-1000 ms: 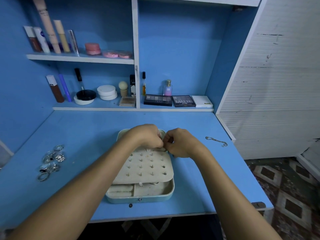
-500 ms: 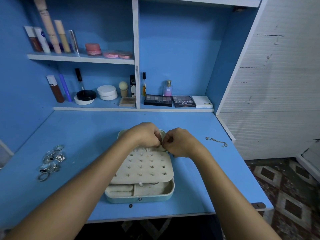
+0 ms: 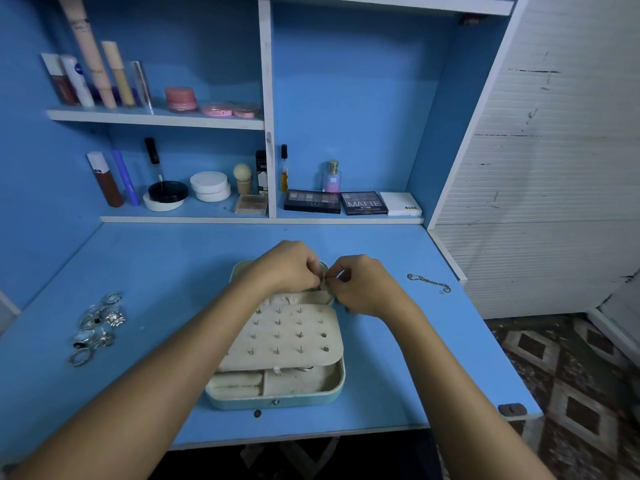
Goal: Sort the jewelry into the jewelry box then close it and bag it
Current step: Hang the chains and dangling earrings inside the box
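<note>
Jewelry box: open on the blue desk, earring panel studded with posts.
Left hand: fingers curled, pinching something tiny at the box's far edge.
Right hand: likewise pinching there; item unclear.
Rings: clustered well left of box.
Chain bracelet: right of box.

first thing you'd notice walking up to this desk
Two hands, the left hand and right hand, meet with curled fingers over the far edge of an open jewelry box at the middle of the blue desk. A heap of silver rings lies far left, a chain far right.
</note>
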`<state>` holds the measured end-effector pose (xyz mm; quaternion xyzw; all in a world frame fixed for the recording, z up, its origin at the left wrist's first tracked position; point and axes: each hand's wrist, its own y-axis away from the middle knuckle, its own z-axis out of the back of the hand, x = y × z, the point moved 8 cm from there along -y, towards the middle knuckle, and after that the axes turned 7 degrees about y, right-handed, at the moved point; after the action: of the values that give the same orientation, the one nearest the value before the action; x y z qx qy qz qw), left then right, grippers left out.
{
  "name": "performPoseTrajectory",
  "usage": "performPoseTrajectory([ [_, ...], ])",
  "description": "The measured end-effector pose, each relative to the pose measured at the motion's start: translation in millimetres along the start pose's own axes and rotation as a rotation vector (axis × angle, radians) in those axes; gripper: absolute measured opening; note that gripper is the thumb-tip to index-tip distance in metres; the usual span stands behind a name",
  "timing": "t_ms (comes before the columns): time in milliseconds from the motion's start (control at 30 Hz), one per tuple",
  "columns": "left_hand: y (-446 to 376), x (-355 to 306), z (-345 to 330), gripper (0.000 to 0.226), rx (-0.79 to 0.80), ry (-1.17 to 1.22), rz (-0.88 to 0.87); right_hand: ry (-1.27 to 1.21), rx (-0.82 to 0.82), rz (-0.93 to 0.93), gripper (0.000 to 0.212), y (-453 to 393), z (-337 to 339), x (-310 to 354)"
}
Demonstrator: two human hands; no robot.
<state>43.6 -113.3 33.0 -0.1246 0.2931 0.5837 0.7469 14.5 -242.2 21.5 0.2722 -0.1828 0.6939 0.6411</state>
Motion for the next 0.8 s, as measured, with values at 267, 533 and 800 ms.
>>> performPoseTrajectory([
  [267, -14, -44, 0, 0.011, -0.116, 0.103, -0.152, 0.029, -0.252, -0.048, 0.014, 3, 56, -36],
  [533, -46, -85, -35, 0.011, -0.021, 0.023, -0.213, 0.17, -0.381, -0.166, 0.016, 1, 99, -95],
  [800, -82, -114, -71, 0.013, 0.049, -0.074, -0.241, 0.283, -0.374, -0.253, 0.02, 6, 110, -133],
])
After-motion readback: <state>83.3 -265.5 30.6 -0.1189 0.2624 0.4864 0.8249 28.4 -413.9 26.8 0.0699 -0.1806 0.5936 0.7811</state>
